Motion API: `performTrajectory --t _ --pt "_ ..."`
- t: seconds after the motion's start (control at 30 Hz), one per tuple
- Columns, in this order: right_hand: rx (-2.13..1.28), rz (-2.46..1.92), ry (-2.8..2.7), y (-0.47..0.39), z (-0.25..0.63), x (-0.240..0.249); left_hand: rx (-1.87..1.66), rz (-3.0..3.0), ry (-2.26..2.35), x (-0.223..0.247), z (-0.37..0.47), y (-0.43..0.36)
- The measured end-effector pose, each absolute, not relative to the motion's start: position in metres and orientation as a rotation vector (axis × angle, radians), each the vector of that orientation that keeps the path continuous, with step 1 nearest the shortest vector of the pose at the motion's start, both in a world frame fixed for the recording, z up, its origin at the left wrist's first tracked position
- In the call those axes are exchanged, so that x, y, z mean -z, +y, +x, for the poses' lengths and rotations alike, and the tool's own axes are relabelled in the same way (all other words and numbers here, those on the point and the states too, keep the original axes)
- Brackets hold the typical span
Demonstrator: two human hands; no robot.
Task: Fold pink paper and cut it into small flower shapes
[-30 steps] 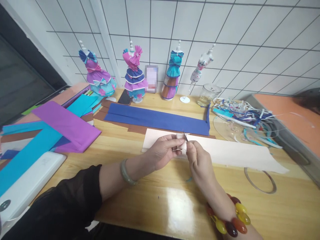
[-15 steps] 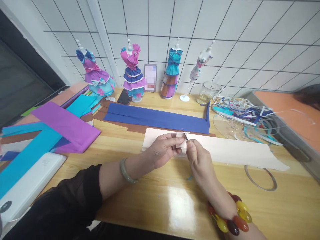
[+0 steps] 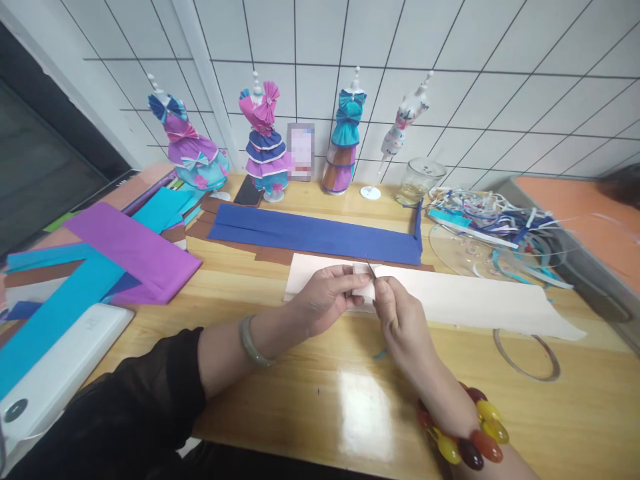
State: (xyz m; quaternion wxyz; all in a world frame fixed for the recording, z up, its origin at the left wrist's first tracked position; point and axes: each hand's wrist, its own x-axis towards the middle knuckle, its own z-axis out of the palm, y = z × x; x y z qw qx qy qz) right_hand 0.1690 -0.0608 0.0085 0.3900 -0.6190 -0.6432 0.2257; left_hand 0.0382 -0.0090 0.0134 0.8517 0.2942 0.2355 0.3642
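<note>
Above a long pale pink paper strip on the table, both hands meet. My left hand pinches a small folded piece of pale pink paper between thumb and fingers. Closed round a pair of scissors is my right hand; only thin dark blades show, and the handles are hidden in the fist. The blades lie at the right edge of the small piece. Behind the pale strip lies a dark blue paper strip, folded up at its right end.
Dress forms in paper outfits and one barer form line the tiled wall. A glass cup and a clear plate of paper scraps stand right. Coloured paper and a white device lie left; a ring lies right.
The view has shifted slightly. Both hands keep their hold on the small piece and the scissors, with barely any visible motion.
</note>
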Motion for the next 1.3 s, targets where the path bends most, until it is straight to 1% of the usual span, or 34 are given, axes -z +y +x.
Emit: performTrajectory --t 1.0,1.3 --pt "-0.578 -1.589 -1.592 -0.0602 0.1668 -0.0109 -0.754 0.713 0.533 -0.0161 0.0361 -0.0077" --pt "-0.678 -1.546 -1.558 -0.0594 0.1668 -0.006 -0.798 0.763 0.602 -0.0139 0.036 -0.0072"
